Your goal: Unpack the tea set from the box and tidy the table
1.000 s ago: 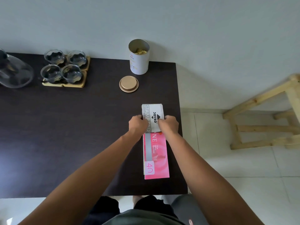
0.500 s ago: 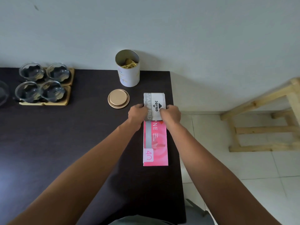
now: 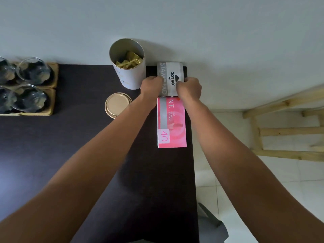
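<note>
Both hands, left hand [image 3: 152, 85] and right hand [image 3: 189, 88], clasp the grey cardboard stamp-pad box [image 3: 171, 78]; square it gently into the dark worktop's [image 3: 70, 155] far right corner.

A plain room in a home, by the look of it: a dark tabletop [image 3: 52, 155] pushed against a bare pale wall [image 3: 175, 23], white floor tiles [image 3: 228, 172], an unpainted wooden frame [image 3: 284, 130] beside it, glass cups [image 3: 33, 71] on wooden trays [image 3: 52, 76], an open tin [image 3: 128, 67]
</note>
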